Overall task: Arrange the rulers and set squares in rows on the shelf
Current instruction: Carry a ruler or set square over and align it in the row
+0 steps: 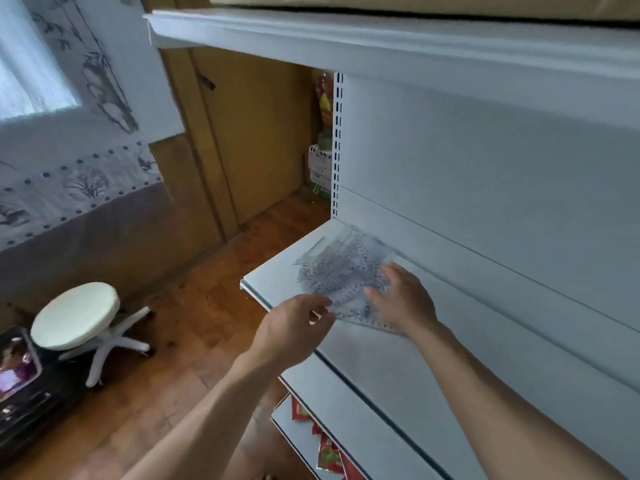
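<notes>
We take this for a small shop: white metal retail shelving [485,168] with a slotted white upright [337,133] at twelve o'clock, red foil snack packets [329,453] on the lower tier at six o'clock (labels unreadable), and stacked boxed goods [319,168] behind.

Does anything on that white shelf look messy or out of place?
Yes. The clear rulers and set squares lie in a jumbled, overlapping heap at the left end of the shelf, pointing every way, not in rows. The right hand rests on the heap.
</notes>
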Available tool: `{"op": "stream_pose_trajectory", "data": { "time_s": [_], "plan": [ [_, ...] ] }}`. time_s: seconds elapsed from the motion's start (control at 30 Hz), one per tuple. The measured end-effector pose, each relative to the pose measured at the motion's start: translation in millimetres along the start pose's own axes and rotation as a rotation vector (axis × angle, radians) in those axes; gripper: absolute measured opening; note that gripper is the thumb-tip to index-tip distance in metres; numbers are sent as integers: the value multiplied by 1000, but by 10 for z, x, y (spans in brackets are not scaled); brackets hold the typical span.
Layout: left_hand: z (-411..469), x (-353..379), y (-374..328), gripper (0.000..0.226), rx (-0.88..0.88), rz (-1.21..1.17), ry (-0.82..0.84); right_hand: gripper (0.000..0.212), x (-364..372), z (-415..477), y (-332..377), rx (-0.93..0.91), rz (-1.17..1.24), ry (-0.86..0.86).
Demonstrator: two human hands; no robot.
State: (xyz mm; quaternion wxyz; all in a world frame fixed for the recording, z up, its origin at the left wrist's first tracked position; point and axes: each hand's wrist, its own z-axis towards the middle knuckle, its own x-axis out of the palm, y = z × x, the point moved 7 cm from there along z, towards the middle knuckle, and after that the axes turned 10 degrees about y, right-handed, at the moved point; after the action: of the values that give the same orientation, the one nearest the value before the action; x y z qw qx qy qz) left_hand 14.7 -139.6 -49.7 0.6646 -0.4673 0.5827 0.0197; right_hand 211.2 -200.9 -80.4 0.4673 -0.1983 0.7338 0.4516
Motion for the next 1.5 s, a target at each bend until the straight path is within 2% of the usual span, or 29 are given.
{"op": "stream_pose_trajectory", "data": {
  "time_s": [0.1,0.2,0.43,0.57,0.7,0.87,1.0,1.07,1.2,1.33,1.4,1.5],
  "plan": [
    [237,-15,-9,27,68,-19,71,67,83,57,-9,55,-59,21],
    [439,-61,-24,25,141,-3,117,63,63,52,6,75,-87,-51],
    [788,-136,28,30,235,-74,238,65,-113,7,72,127,21,-187],
    [893,-156,18,32,202,-309,333,71,-239,-112,266,67,146,-345],
    [931,-133,-60,19,158,-630,458,75,-272,-240,534,20,223,-441],
    [1015,-116,-116,9,191,-710,483,72,-238,-339,757,-11,197,-487],
    [1054,-195,-95,8,213,-825,454,75,-204,-447,745,25,408,-439],
    [1046,-209,-116,11,257,-826,478,67,-227,-533,655,104,591,-467],
    [934,-68,-340,25,433,-651,620,45,-292,-794,417,274,884,-621],
    [739,231,-590,26,533,-599,758,13,-298,-1205,296,320,939,-685],
    [607,390,-720,25,562,-595,789,9,-290,-1477,189,356,967,-756],
    [366,639,-952,25,533,-710,869,7,-284,-1956,-9,422,1044,-907]
  ]
}}
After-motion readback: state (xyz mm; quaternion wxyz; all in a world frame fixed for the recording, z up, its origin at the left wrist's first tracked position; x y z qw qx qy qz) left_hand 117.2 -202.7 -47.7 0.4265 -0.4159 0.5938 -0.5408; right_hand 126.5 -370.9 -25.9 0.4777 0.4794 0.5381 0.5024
